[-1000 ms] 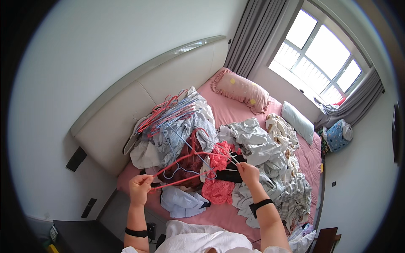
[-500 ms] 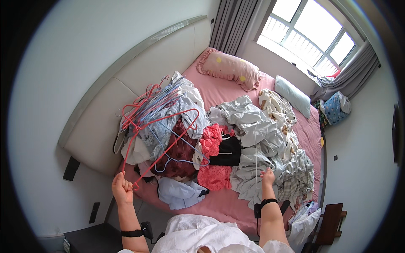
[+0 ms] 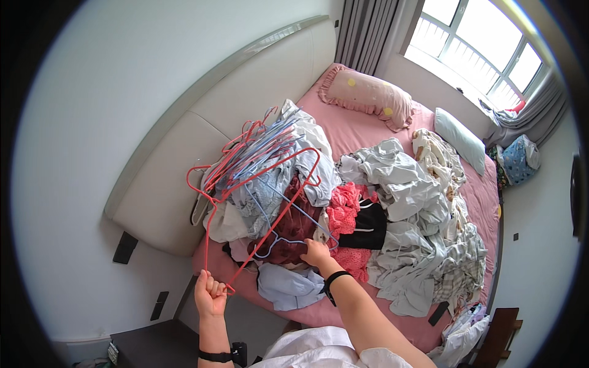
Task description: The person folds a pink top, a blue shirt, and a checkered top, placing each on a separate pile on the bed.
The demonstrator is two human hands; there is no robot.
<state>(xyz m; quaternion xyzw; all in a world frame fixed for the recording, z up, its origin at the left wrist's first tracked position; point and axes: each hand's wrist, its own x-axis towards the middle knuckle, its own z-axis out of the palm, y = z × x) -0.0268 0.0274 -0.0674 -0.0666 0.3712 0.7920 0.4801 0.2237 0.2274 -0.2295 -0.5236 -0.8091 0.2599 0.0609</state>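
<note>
My left hand (image 3: 211,295) is closed on a large red hanger (image 3: 270,239), gripping it by one lower corner. The hanger is raised above the bed's near left part. My right hand (image 3: 317,252) reaches across to a blue hanger (image 3: 283,240) on a dark red garment (image 3: 285,256), thumb and forefinger apart. Its other fingers are partly hidden. More red and blue hangers (image 3: 261,147) lie bunched on a heap of light blue clothes (image 3: 264,192). Beside my right hand are a coral-pink knitted garment (image 3: 343,211) and a black garment (image 3: 366,226).
White and grey clothes (image 3: 405,184) lie heaped on the right of the pink-covered bed (image 3: 374,135). A pink frilled pillow (image 3: 367,98) and a pale pillow (image 3: 460,141) lie at the far side. A padded headboard (image 3: 165,165) stands at left; a brown wooden chair (image 3: 498,334), lower right.
My right hand has left the grey-white clothes and moved left to the blue hanger. My left hand still holds the red hanger. The whole view has shifted, so the bed appears farther right.
</note>
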